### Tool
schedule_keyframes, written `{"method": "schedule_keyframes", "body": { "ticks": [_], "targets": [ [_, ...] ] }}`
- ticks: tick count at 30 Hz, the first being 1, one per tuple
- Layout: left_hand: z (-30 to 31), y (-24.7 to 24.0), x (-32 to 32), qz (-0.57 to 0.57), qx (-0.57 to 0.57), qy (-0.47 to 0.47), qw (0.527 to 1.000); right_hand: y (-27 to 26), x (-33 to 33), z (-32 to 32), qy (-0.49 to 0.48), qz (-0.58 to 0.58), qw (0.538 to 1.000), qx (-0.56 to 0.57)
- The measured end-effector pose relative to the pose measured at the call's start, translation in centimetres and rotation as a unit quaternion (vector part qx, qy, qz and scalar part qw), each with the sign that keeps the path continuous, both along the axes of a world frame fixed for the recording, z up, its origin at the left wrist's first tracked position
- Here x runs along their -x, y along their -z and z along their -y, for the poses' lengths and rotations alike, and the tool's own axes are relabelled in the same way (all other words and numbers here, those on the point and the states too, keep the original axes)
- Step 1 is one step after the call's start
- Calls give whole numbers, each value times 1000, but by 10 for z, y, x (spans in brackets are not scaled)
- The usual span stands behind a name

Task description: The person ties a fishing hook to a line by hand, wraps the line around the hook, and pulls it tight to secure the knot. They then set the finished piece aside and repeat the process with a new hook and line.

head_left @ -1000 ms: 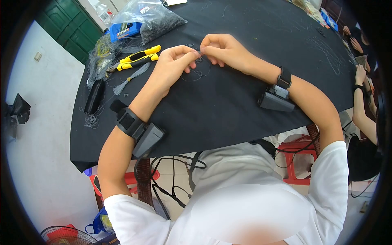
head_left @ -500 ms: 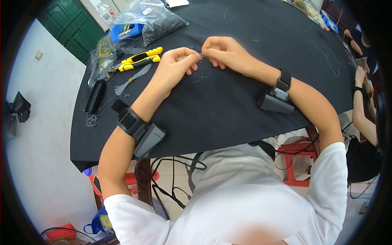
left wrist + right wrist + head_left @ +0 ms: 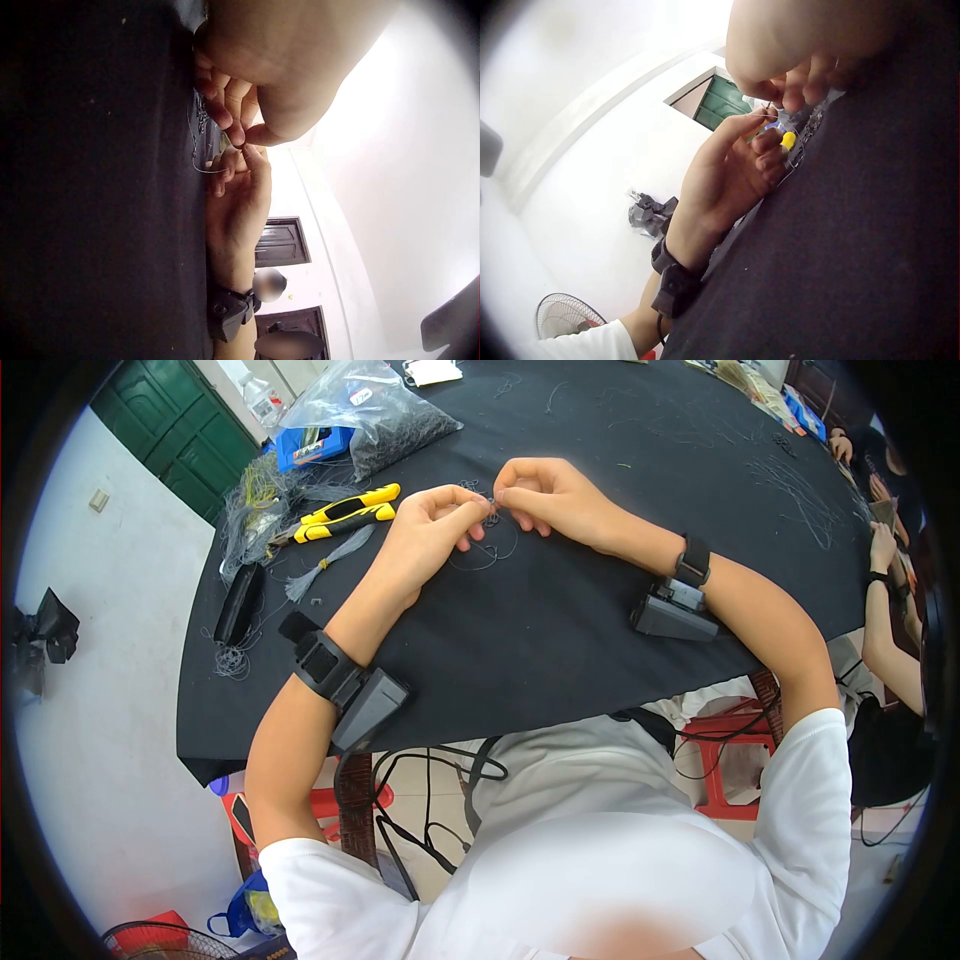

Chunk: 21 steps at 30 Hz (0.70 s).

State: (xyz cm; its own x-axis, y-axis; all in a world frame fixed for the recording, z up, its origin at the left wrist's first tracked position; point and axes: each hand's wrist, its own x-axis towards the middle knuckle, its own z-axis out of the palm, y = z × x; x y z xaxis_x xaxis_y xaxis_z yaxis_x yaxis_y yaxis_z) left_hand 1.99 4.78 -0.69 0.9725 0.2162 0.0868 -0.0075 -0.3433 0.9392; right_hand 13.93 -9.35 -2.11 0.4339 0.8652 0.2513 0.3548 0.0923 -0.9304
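Observation:
Over the dark tabletop, my two hands meet at the fingertips in the head view. My left hand [image 3: 437,532] pinches thin fishing line [image 3: 202,169] between thumb and index finger. Right across from it, my right hand [image 3: 560,502] pinches the same line, its other fingers loosely curled. In the right wrist view a fine strand [image 3: 754,115] crosses the left thumb tip. A loose loop hangs below the fingers, beside a small dark tangle [image 3: 202,112] on the cloth. What lies right between the fingertips is mostly hidden.
Left of my hands lie yellow-black pliers [image 3: 345,520], a tied bundle of line [image 3: 325,565] and a black case [image 3: 239,606]. A clear bag [image 3: 400,435] of dark pieces and a blue box [image 3: 305,448] stand behind. Another person's arm [image 3: 893,630] is at the right edge.
Both hands keep their pinch with fingertips together. They and the things on the table appear slightly lower in the head view; little else differs.

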Motion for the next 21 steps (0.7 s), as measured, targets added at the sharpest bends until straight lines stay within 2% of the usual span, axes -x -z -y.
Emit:
{"method": "schedule_keyframes", "body": {
  "ticks": [21],
  "targets": [
    [1,-1,0,-2,7,4,1000,-2,0,1,5,4,1000,10]
  ]
}}
